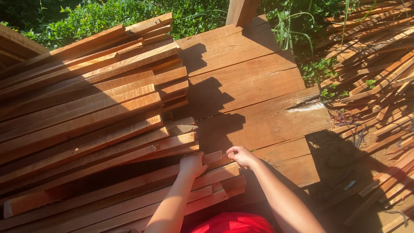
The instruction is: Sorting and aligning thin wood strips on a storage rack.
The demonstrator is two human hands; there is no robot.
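Observation:
A big stack of long reddish-brown wooden slats (86,112) lies on a plank platform (250,86). My left hand (192,165) rests fingers-down on the end of one slat (212,157) near the front of the stack. My right hand (241,155) pinches the tip of that same slat end from the right, fingers curled on it. Both forearms reach in from the bottom, above a red garment (235,224).
A heap of loose slats (379,77) lies on the ground at the right. A wooden post (242,11) rises at the platform's far edge. Green plants (99,15) grow behind. Bare shaded earth (340,164) lies beyond the platform's right edge.

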